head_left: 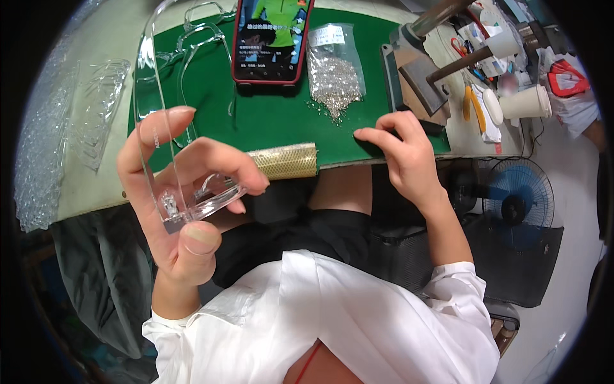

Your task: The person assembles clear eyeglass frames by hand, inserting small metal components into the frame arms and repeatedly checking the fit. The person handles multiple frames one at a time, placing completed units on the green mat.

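My left hand (192, 173) is raised in front of the table, its fingers and thumb closed round a clear plastic eyeglass frame (208, 203). One long transparent temple (148, 83) of that frame stands up past my fingers. At the front of the green mat (268, 118), my right hand (409, 150) rests with bent fingers drawn together. Whatever its fingertips may hold is too small to make out. Just beyond them, a pile of tiny shiny metal pieces (339, 96) spills from a clear plastic bag (348, 41). More clear eyeglass frames (185, 57) lie at the mat's far left.
A phone (272, 45) with a lit screen stands at the back. A gold perforated cylinder (284, 161) lies along the front edge. On the right are a metal bench fixture (422, 77), yellow-handled pliers (473, 109), a paper cup (526, 102) and a fan (515, 198). Plastic-wrapped pieces (48, 134) cover the left.
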`<action>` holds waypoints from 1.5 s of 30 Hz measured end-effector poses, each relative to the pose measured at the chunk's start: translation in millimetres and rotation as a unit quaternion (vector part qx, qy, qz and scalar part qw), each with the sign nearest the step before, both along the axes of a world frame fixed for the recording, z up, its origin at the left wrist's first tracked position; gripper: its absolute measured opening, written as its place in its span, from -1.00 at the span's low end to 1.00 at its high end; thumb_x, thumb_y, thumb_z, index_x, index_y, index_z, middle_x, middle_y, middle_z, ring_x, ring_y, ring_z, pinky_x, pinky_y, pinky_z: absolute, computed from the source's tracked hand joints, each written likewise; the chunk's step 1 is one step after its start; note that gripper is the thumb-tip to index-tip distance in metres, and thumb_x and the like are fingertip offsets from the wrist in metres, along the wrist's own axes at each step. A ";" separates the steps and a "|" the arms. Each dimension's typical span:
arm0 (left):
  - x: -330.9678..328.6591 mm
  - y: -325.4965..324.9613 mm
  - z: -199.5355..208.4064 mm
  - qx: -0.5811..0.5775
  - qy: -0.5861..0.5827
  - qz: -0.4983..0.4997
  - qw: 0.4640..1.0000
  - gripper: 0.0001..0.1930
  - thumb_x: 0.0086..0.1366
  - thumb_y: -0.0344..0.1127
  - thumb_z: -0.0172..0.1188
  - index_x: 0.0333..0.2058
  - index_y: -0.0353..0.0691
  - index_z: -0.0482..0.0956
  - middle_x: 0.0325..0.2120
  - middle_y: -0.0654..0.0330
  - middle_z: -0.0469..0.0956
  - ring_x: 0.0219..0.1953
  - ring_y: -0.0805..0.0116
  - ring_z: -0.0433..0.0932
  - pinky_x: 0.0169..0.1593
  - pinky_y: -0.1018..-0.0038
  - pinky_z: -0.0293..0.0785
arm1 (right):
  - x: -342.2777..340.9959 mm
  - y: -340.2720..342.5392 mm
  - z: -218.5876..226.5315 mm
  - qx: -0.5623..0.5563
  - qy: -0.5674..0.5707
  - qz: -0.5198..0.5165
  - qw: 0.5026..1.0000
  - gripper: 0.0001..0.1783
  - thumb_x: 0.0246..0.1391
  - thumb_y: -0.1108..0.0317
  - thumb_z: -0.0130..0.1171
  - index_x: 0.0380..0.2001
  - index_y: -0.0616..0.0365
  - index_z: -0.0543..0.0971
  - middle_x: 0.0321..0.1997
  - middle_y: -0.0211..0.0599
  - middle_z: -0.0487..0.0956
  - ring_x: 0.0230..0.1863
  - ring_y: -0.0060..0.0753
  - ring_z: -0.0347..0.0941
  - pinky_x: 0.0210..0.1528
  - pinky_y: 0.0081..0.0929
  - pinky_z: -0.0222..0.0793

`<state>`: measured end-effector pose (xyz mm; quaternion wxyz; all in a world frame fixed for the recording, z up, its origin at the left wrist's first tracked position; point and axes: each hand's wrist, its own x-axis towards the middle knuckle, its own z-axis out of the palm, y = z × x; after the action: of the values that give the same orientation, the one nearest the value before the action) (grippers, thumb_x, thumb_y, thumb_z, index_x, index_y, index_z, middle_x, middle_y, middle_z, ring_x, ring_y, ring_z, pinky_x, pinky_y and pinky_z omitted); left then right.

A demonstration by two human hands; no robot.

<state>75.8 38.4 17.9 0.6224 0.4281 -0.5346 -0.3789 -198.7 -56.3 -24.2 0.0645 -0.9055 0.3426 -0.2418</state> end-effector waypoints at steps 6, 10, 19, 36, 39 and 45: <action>-13.1 -3.0 -16.5 -0.023 -0.006 -0.006 1.000 -0.10 0.19 0.27 0.16 0.24 -0.24 -0.01 -0.40 -0.05 0.52 -0.37 0.28 0.57 -0.41 0.64 0.46 | 7.2 0.2 2.5 0.065 -0.055 -0.043 0.995 -0.79 -0.06 0.61 0.19 -0.29 0.20 0.59 -0.36 -0.27 0.46 -0.29 -0.20 0.39 -0.27 -0.37 0.33; -15.3 -3.8 -19.2 -0.021 0.007 -0.022 1.000 -0.07 0.17 0.26 0.19 0.25 -0.26 -0.03 -0.37 -0.06 0.51 -0.35 0.27 0.58 -0.45 0.68 0.41 | 10.1 0.1 0.2 0.131 -0.103 -0.068 0.984 -0.81 -0.06 0.61 0.20 -0.31 0.20 0.60 -0.39 -0.27 0.49 -0.32 -0.21 0.42 -0.29 -0.37 0.35; -19.9 -7.4 -21.1 -0.010 0.012 -0.021 1.000 -0.04 0.16 0.29 0.18 0.25 -0.27 -0.03 -0.40 -0.04 0.54 -0.39 0.31 0.58 -0.49 0.70 0.34 | 12.9 2.1 -3.1 0.107 -0.112 -0.099 0.983 -0.82 -0.09 0.59 0.24 -0.34 0.21 0.60 -0.42 -0.25 0.48 -0.37 -0.24 0.45 -0.33 -0.39 0.37; -19.6 -4.6 -14.1 0.021 0.015 -0.040 0.999 -0.09 0.15 0.37 0.12 0.20 -0.19 0.00 -0.42 -0.04 0.54 -0.43 0.38 0.52 -0.44 0.68 0.36 | 28.1 -5.2 -9.8 0.043 -0.032 -0.128 0.990 -0.86 -0.06 0.49 0.26 -0.50 0.21 0.47 -0.49 -0.26 0.44 -0.44 -0.15 0.42 -0.39 -0.27 0.33; -20.3 -4.1 -13.5 0.004 0.009 -0.041 0.999 -0.12 0.17 0.39 0.06 0.20 -0.13 0.00 -0.41 -0.04 0.54 -0.45 0.39 0.50 -0.44 0.67 0.37 | 28.3 -3.3 -9.3 0.026 0.005 -0.134 0.991 -0.86 -0.03 0.48 0.23 -0.47 0.20 0.44 -0.47 -0.26 0.43 -0.41 -0.14 0.42 -0.37 -0.26 0.33; -25.5 -7.5 -22.5 -0.066 -0.006 -0.040 0.997 -0.08 0.12 0.44 0.04 0.21 -0.13 -0.01 -0.43 -0.03 0.55 -0.48 0.40 0.51 -0.42 0.63 0.42 | 19.6 0.0 -5.6 0.026 0.030 -0.113 0.993 -0.88 0.01 0.49 0.19 -0.45 0.20 0.42 -0.44 -0.24 0.43 -0.39 -0.13 0.43 -0.36 -0.26 0.33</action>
<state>50.3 31.0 -4.6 0.6308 0.3662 -0.5788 -0.3647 -179.1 -56.3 -29.8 0.0496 -0.8659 0.4505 -0.2115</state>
